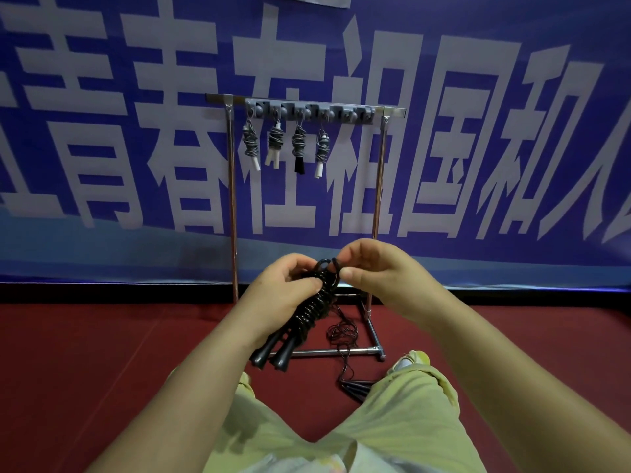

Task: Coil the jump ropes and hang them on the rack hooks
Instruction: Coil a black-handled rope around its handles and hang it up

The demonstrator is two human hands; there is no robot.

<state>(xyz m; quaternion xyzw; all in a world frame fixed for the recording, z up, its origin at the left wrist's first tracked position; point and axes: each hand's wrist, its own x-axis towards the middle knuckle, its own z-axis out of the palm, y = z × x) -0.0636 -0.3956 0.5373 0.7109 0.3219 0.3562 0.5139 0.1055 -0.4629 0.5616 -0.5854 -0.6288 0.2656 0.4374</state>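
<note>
Hands work at chest height before the rack (305,110): left hand (283,288) grips the coiled rope (312,310), right hand (372,268) pinches its top loop, which, I'd guess, could slip and let the wraps unwind before reaching a hook.

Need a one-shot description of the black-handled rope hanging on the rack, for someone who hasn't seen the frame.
Find the metal rack standing against the blue banner; four coiled ropes hang in a row from the hook bar across its top. The one you want is third from the left. Its handles are black, while the other three bundles end in white handles.
</note>
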